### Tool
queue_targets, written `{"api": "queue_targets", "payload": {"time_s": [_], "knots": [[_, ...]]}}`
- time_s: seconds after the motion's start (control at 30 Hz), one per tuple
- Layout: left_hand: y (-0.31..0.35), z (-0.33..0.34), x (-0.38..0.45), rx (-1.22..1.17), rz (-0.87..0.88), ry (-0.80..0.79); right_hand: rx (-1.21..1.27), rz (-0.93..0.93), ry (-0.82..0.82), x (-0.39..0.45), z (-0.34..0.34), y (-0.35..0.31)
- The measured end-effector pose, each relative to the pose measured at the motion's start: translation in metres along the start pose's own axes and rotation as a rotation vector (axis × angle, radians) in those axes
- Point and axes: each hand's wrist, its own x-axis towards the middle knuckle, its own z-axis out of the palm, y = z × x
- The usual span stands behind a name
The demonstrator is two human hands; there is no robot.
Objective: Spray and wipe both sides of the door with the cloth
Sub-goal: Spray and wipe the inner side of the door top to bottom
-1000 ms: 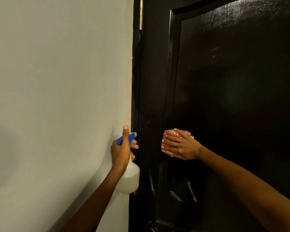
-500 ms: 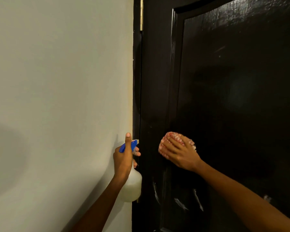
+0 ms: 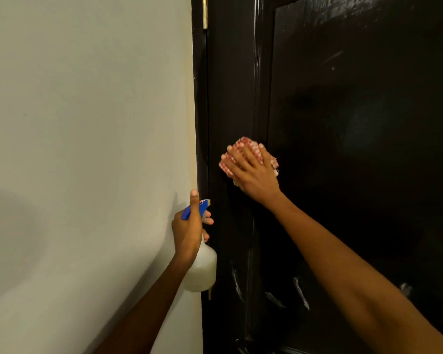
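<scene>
One view only, from the head camera, covers this moment. Both hands are busy at the hinge side of a dark, glossy panelled door (image 3: 356,123). The right hand (image 3: 251,172) lies with fingers spread and fairly straight over a bunched red-and-white checked cloth (image 3: 243,145), pressing it flat against the door's vertical stile beside the raised panel edge. Compared with a second ago, this hand and cloth sit noticeably higher on the stile, and the fingers now point upward rather than sideways, which reads as an upward wiping stroke in progress. The left hand (image 3: 189,231) grips the neck of a white spray bottle (image 3: 202,269) with a blue trigger head (image 3: 200,208), thumb raised along the top; it holds much the same place as before, just beside the door frame (image 3: 200,123) and in front of the pale wall (image 3: 87,149). A brass hinge (image 3: 204,11) shows near the top. Whitish streaks (image 3: 301,292) low on the door remain unwiped, so this face probably needs further passes, and the far side is not in sight.
</scene>
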Motion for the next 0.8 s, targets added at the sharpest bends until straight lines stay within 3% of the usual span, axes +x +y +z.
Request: {"api": "queue_targets", "payload": {"time_s": [0.1, 0.17, 0.27, 0.43, 0.53, 0.63, 0.8], "knots": [[-0.003, 0.001, 0.000, -0.033, -0.020, 0.025, 0.057, 0.207, 0.078, 0.030, 0.000, -0.016], [-0.005, 0.000, -0.001, -0.041, -0.040, 0.041, 0.068, 0.198, 0.119, 0.023, 0.015, -0.034], [-0.008, -0.002, -0.002, -0.047, -0.055, 0.056, 0.100, -0.039, 0.034, -0.008, 0.041, -0.061], [-0.016, -0.013, -0.008, -0.034, -0.057, 0.075, 0.079, -0.405, -0.409, -0.105, 0.081, -0.120], [-0.016, -0.019, -0.016, -0.027, -0.051, 0.049, -0.023, -0.594, -0.545, -0.141, 0.088, -0.129], [-0.018, -0.021, -0.022, -0.041, -0.059, 0.033, -0.024, -0.610, -0.515, -0.131, 0.077, -0.114], [-0.035, -0.017, -0.025, -0.027, -0.068, 0.043, -0.021, -0.260, -0.228, -0.070, 0.041, -0.067]]}}
